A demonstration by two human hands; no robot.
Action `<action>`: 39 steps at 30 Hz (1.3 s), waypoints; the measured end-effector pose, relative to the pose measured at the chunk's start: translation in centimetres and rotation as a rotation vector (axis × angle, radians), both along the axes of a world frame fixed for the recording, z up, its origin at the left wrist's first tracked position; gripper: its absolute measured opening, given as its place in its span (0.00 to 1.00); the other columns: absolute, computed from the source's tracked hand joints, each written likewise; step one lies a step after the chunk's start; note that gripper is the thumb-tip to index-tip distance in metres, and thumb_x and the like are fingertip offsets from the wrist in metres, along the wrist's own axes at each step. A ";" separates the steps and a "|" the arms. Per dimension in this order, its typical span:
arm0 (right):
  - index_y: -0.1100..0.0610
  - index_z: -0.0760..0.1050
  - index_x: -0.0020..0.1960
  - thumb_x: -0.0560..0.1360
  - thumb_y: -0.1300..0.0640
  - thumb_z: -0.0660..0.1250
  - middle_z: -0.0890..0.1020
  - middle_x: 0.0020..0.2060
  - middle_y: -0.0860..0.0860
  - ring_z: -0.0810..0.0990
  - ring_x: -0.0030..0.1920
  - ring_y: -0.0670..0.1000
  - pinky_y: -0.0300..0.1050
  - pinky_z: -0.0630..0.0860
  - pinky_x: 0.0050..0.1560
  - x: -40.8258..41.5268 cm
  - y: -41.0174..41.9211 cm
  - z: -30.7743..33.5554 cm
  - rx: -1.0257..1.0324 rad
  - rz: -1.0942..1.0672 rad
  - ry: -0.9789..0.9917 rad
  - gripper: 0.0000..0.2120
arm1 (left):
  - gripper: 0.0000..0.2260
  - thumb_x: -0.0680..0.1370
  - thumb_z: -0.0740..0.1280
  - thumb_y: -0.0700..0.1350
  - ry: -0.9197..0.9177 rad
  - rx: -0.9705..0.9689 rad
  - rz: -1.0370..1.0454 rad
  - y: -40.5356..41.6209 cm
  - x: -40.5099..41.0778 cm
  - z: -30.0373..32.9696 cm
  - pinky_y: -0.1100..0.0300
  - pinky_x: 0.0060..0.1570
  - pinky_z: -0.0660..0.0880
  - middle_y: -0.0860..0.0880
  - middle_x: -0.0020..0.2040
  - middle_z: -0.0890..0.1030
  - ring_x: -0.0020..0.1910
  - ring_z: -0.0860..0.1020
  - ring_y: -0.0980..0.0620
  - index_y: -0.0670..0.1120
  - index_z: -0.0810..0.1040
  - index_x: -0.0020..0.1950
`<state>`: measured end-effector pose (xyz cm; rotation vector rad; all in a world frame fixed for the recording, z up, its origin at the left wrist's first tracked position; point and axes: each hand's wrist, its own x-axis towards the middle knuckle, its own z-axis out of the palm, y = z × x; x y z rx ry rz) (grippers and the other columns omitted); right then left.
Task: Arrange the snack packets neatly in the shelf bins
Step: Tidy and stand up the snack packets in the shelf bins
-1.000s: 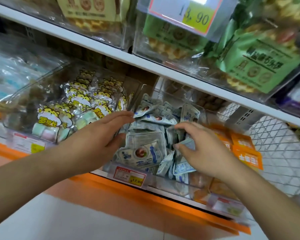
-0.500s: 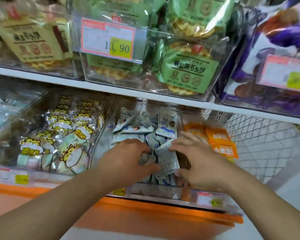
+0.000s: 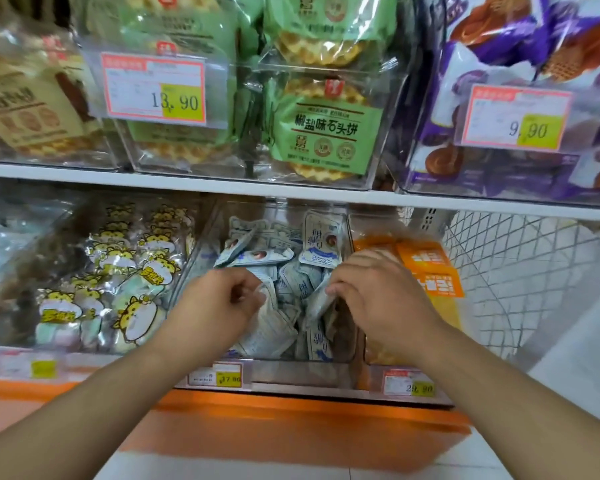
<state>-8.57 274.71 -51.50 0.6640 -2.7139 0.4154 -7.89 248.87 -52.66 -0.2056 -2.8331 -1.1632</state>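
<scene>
Snack packets, white and blue, lie jumbled in the clear middle bin on the lower shelf, where the left hand has curled fingers pinching a packet at the pile's left and the right hand grips another packet at its right. Beside this bin sit the yellow cartoon packets to the left and the orange packets to the right. Farther up, on the upper shelf, stand green waffle packs, purple packs and price tags.

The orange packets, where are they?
The orange packets sit in the lower shelf's right-hand bin, beside the white-and-blue packets, just behind the right hand.
</scene>
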 end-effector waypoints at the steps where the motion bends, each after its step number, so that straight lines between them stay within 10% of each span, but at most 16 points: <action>1: 0.47 0.81 0.47 0.84 0.47 0.60 0.82 0.41 0.41 0.77 0.49 0.48 0.50 0.73 0.54 0.1 -0.3 0.2 -0.091 -0.016 -0.003 0.14 | 0.09 0.80 0.70 0.49 0.009 0.055 0.016 -0.2 0.1 0.4 0.56 0.34 0.77 0.53 0.32 0.80 0.30 0.78 0.56 0.51 0.78 0.40; 5: 0.52 0.75 0.45 0.86 0.50 0.63 0.73 0.30 0.46 0.71 0.32 0.46 0.44 0.63 0.32 0.8 -1.8 1.7 -0.496 -0.028 -0.138 0.12 | 0.09 0.82 0.68 0.48 0.078 0.213 0.076 -0.9 0.5 2.2 0.49 0.34 0.80 0.45 0.34 0.80 0.31 0.80 0.47 0.48 0.78 0.42; 13: 0.53 0.77 0.41 0.84 0.47 0.65 0.80 0.31 0.48 0.76 0.32 0.49 0.47 0.71 0.34 1.9 -4.0 2.5 -0.642 -0.177 -0.285 0.16 | 0.03 0.84 0.65 0.48 -0.202 0.588 0.121 0.0 3.1 4.1 0.46 0.31 0.83 0.35 0.39 0.74 0.37 0.78 0.33 0.51 0.77 0.55; 18: 0.57 0.80 0.41 0.83 0.45 0.67 0.83 0.36 0.54 0.83 0.39 0.55 0.61 0.82 0.43 2.7 -5.4 2.7 -0.815 -0.302 -0.351 0.18 | 0.13 0.74 0.77 0.53 -0.232 0.561 0.040 1.7 5.2 4.8 0.66 0.29 0.77 0.52 0.46 0.83 0.32 0.81 0.65 0.57 0.79 0.56; 24: 0.49 0.81 0.48 0.72 0.33 0.74 0.86 0.48 0.50 0.88 0.48 0.55 0.60 0.86 0.44 4.9 -5.2 4.0 -1.012 -0.339 -0.558 0.19 | 0.16 0.73 0.78 0.47 -0.142 0.751 0.171 1.6 5.5 5.6 0.48 0.39 0.85 0.50 0.45 0.87 0.41 0.87 0.52 0.50 0.76 0.56; 28: 0.56 0.84 0.52 0.74 0.46 0.78 0.89 0.48 0.54 0.89 0.49 0.56 0.60 0.87 0.45 6.9 -6.2 4.1 -1.047 -0.226 -0.879 0.14 | 0.17 0.73 0.78 0.46 -0.140 0.885 0.188 2.1 6.2 6.1 0.50 0.36 0.84 0.47 0.45 0.88 0.41 0.87 0.46 0.48 0.75 0.56; 33: 0.55 0.84 0.57 0.77 0.57 0.76 0.89 0.49 0.54 0.89 0.50 0.58 0.65 0.84 0.55 6.0 -5.8 4.3 -1.236 -0.210 -0.798 0.10 | 0.11 0.79 0.72 0.41 -0.291 1.124 0.228 1.6 5.4 5.3 0.29 0.60 0.75 0.39 0.49 0.87 0.52 0.85 0.35 0.44 0.76 0.59; 39: 0.60 0.81 0.55 0.75 0.64 0.77 0.89 0.47 0.59 0.89 0.44 0.57 0.49 0.82 0.37 5.3 -3.4 4.4 -1.179 -0.287 -0.829 0.10 | 0.11 0.83 0.67 0.46 0.010 0.874 0.190 -0.5 4.8 5.2 0.52 0.53 0.83 0.55 0.58 0.84 0.49 0.86 0.52 0.59 0.79 0.62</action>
